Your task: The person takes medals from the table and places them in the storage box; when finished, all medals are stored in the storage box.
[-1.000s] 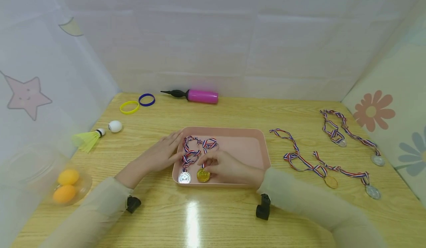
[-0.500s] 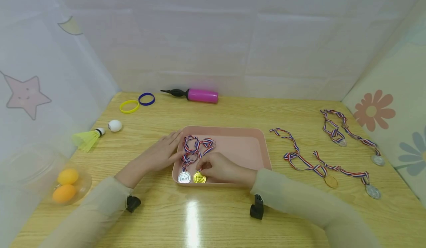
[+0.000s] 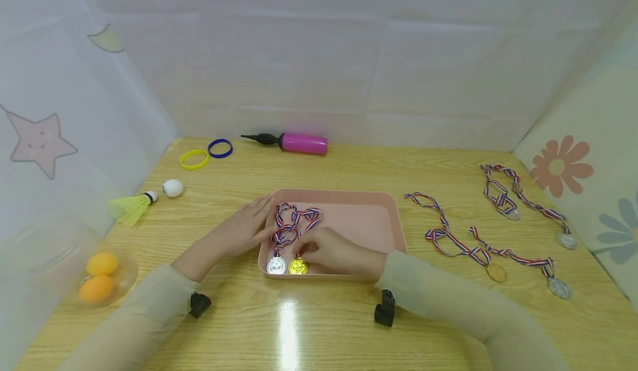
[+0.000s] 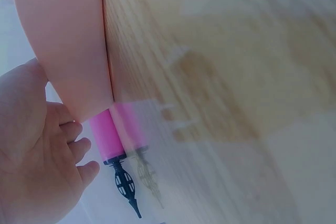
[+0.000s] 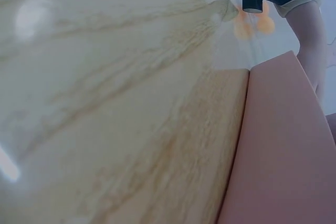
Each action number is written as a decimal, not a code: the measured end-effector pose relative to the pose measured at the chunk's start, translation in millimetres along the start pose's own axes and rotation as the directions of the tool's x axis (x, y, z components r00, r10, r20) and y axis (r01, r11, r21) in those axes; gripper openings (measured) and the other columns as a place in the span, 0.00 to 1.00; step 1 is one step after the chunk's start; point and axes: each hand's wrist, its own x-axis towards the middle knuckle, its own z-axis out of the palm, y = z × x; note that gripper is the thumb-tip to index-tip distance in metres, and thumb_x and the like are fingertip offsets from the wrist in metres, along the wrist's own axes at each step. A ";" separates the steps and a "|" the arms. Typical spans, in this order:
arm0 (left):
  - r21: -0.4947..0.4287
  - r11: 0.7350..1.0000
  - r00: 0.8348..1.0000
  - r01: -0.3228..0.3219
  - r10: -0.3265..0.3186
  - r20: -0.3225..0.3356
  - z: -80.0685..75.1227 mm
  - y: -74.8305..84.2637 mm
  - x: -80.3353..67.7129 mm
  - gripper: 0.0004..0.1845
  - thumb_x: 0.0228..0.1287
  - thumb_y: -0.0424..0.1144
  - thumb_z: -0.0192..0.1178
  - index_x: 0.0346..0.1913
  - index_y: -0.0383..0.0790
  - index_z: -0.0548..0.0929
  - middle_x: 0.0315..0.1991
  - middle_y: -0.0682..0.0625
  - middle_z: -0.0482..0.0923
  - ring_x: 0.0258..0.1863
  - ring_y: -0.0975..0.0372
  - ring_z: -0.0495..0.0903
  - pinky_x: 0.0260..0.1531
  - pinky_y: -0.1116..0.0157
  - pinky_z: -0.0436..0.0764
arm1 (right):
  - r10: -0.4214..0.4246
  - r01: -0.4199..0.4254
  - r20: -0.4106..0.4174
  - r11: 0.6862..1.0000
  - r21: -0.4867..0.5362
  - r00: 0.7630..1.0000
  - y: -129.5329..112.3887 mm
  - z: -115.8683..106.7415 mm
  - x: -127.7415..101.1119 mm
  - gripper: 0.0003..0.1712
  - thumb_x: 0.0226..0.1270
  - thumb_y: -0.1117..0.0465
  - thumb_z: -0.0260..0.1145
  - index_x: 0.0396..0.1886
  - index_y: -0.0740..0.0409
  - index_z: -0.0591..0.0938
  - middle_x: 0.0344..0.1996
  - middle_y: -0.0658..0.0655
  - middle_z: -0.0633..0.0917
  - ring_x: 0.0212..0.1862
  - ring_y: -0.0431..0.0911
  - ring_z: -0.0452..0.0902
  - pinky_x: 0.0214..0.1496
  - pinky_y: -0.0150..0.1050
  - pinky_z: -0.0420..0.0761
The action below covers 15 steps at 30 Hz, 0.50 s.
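Seemingly right hand [image 3: 333, 252] curled on gold medal [image 3: 298, 266]

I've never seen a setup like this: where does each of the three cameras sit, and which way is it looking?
Head: worn high, looks down at the table, both hands and sleeves.
Left wrist: low beside the pink tray, faces the pump; left hand shows.
Right wrist: skims the tabletop along the tray; the other forearm shows.
All three share the tray.
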 end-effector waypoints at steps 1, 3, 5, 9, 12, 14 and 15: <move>-0.002 1.000 1.000 0.001 -0.001 0.000 -0.2 0.4 0.1 0.35 0.71 0.47 0.45 0.69 0.25 0.49 0.69 0.33 0.47 0.67 0.43 0.48 0.63 0.47 0.51 | 0.000 0.000 -0.002 1.000 0.008 1.000 0.5 -0.8 -0.8 0.10 0.56 0.74 0.63 0.36 0.59 0.85 0.33 0.48 0.84 0.38 0.38 0.78 0.42 0.28 0.76; -0.004 1.000 1.000 0.005 -0.005 0.001 -0.3 0.8 0.3 0.35 0.71 0.47 0.45 0.69 0.25 0.49 0.69 0.33 0.47 0.67 0.43 0.47 0.64 0.47 0.50 | 0.003 -0.003 -0.004 1.000 0.022 1.000 0.9 -2.7 -2.9 0.10 0.57 0.73 0.63 0.37 0.58 0.85 0.33 0.47 0.83 0.38 0.37 0.77 0.42 0.28 0.75; -0.007 1.000 1.000 0.006 -0.006 -0.001 -0.2 1.0 0.4 0.35 0.71 0.47 0.45 0.69 0.25 0.48 0.69 0.33 0.47 0.67 0.43 0.47 0.64 0.47 0.50 | 0.018 -0.018 -0.005 0.999 0.035 1.000 -0.5 -5.5 -6.2 0.11 0.58 0.71 0.63 0.39 0.57 0.84 0.33 0.46 0.83 0.36 0.37 0.77 0.41 0.29 0.76; -0.008 1.000 1.000 0.005 -0.005 -0.004 0.0 1.0 0.6 0.35 0.71 0.47 0.46 0.69 0.25 0.48 0.69 0.33 0.46 0.67 0.43 0.48 0.64 0.47 0.50 | 0.049 -0.049 -0.003 0.997 0.067 0.999 -6.7 -14.5 -15.6 0.13 0.60 0.67 0.63 0.45 0.56 0.83 0.35 0.47 0.82 0.35 0.37 0.77 0.39 0.32 0.77; -0.004 1.000 1.000 0.006 -0.006 0.002 0.3 0.6 0.5 0.35 0.71 0.47 0.46 0.69 0.25 0.49 0.69 0.33 0.46 0.67 0.42 0.47 0.63 0.47 0.51 | 0.037 -0.036 -0.008 0.996 0.077 0.999 -10.5 -24.0 -23.4 0.14 0.61 0.65 0.64 0.48 0.58 0.82 0.36 0.49 0.82 0.36 0.39 0.77 0.40 0.32 0.78; -0.001 1.000 1.000 0.010 -0.010 0.009 0.5 0.3 0.6 0.35 0.71 0.47 0.45 0.69 0.25 0.49 0.69 0.32 0.46 0.67 0.42 0.47 0.64 0.47 0.50 | 0.011 -0.010 -0.019 0.997 0.074 1.000 -13.0 -31.4 -29.0 0.15 0.61 0.65 0.65 0.48 0.59 0.81 0.37 0.52 0.82 0.37 0.39 0.77 0.41 0.32 0.78; 0.000 1.000 1.000 0.010 -0.010 0.012 0.6 0.3 0.6 0.35 0.71 0.47 0.45 0.69 0.25 0.49 0.69 0.32 0.46 0.67 0.42 0.47 0.64 0.47 0.50 | -0.002 0.004 -0.029 0.997 0.075 1.000 -14.2 -35.5 -32.3 0.15 0.61 0.65 0.65 0.48 0.59 0.81 0.38 0.53 0.82 0.37 0.40 0.77 0.41 0.32 0.78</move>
